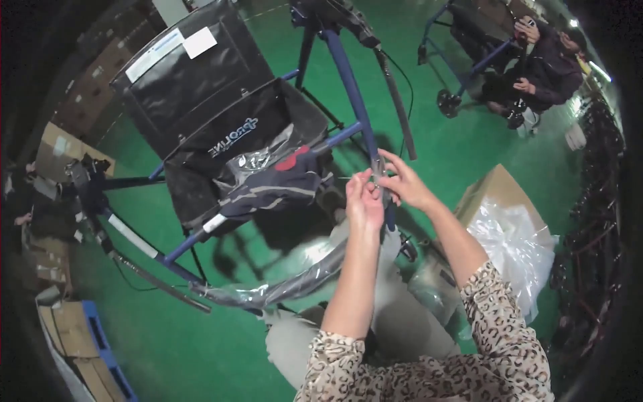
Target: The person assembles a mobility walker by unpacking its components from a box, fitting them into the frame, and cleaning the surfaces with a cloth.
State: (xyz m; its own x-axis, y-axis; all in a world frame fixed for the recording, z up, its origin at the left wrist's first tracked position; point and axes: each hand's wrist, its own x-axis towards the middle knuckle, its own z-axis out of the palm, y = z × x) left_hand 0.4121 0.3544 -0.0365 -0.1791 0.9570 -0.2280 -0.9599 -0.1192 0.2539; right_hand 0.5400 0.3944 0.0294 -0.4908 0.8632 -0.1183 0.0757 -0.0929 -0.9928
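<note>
A blue walker frame [348,87] stands in front of me, a black bag [207,114] marked "PROLINE" hung inside it. Along its near side curves a bar wrapped in clear plastic [288,285], its right end meeting the blue tube. At that joint my left hand [365,204] has its fingers curled in a pinch, palm turned up; what they hold is too small to make out. From the right, my right hand [407,184] closes its thumb and fingers around the plastic-covered tube end. Dark striped cloth [274,191] and loose clear plastic lie over the bag's front.
To my right is a cardboard box [492,194] with a white plastic bag [512,244] against it. Another person [546,74] sits beside a second walker at the upper right. Cartons [70,328] on a blue pallet [100,335] stand at lower left.
</note>
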